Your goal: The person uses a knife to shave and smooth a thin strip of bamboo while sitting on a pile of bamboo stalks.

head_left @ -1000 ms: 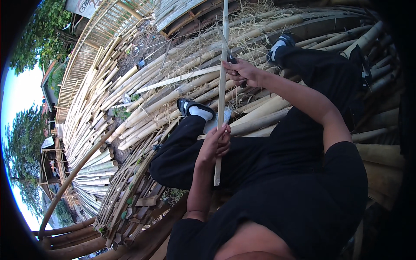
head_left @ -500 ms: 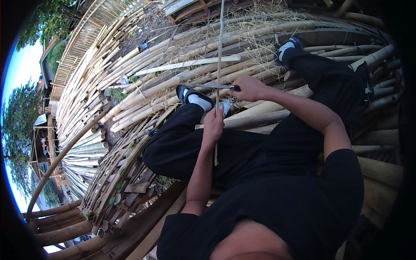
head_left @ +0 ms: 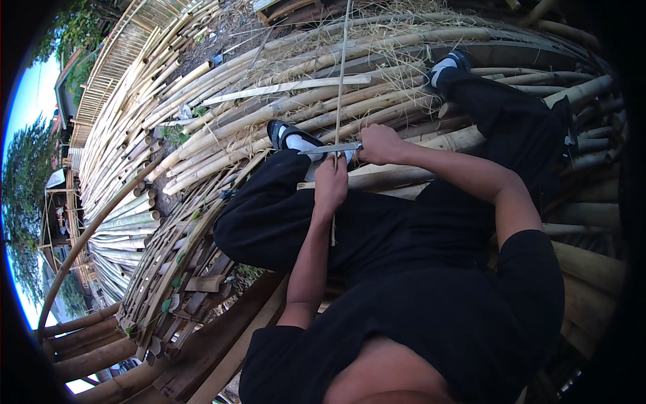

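Note:
My left hand (head_left: 332,180) is closed round a long, thin bamboo strip (head_left: 342,74), which runs away from me past the top of the picture; its near end hangs below my hand over my dark trousers. In my right hand (head_left: 381,144) I grip a knife by its handle, mostly hidden by my fingers. The knife blade (head_left: 331,149) points left and lies across the strip, just beyond my left fingertips. Under the blade and my left hand is a pale cloth or plastic piece (head_left: 311,172), partly covered.
Bamboo poles (head_left: 282,108) spread beneath my feet, with dry shavings (head_left: 410,50) over the far ones. Left of my knee lies a heap of split bamboo slats (head_left: 192,246). A bent pole (head_left: 94,229) rises at the left, and a bamboo fence (head_left: 124,54) stands far left.
My right hand has drawn the knife nearer along the strip, down to my left fingertips. The blade now tilts slightly. My left hand has barely shifted, and the view has moved a little.

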`<state>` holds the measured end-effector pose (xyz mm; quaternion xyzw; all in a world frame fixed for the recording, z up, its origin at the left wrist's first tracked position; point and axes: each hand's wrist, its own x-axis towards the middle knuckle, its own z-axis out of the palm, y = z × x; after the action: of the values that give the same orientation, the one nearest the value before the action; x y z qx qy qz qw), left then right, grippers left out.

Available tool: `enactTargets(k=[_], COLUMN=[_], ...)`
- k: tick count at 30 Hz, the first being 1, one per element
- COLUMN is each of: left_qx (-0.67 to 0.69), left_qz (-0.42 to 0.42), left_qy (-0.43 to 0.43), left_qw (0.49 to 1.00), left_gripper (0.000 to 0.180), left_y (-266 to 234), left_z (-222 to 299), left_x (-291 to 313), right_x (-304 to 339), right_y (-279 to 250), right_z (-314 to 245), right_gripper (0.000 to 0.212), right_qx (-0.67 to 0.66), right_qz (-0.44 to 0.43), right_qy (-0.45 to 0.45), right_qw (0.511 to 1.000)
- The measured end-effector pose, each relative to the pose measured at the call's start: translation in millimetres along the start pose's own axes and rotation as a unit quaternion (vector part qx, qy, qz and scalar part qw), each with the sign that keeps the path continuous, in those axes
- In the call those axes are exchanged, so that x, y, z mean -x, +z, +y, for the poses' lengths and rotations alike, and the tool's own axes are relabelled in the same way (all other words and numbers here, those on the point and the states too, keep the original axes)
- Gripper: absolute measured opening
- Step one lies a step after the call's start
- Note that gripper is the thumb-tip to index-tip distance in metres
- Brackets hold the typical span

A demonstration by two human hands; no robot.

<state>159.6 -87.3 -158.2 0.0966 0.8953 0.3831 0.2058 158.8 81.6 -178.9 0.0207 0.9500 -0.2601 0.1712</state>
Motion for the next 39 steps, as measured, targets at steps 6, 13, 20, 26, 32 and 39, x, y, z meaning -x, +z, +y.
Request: enactTargets(k=[6,13,20,26,32,39], left_qx=[-0.009,-0.049,-0.081,-0.052,0.0,-0.023], left_qz=[0.025,0.026,0.017,-0.018,-0.034,0.013], left_qy=[-0.003,0.025,0.067,0.043,0.023,0.022], left_qw=[1.0,0.998,0.994,0.998,0.999,0.999], left_gripper=[0.036,0.035,0.035,0.038,0.037,0.037], left_y=[4,10,10,7,4,-9], left_z=[-6,-4,-12,-7,1,11], left_x=[-1,2,-6,24,20,20], right_x=[11,-5,-25,-49,-35,-5], right_y=[3,18,11,-62,-48,-36], right_z=[-6,8,20,125,105,28], right_gripper=[0.031,0.026,0.027,0.029,0.03,0.028], right_qx=[0.018,0.014,0.038,0.013,-0.056,-0.018], right_qz=[0.001,0.002,0.013,0.141,0.13,0.098], right_qy=[-0.022,-0.006,0.02,0.203,0.189,0.053], right_qw=[1.0,1.0,0.999,0.969,0.972,0.994])
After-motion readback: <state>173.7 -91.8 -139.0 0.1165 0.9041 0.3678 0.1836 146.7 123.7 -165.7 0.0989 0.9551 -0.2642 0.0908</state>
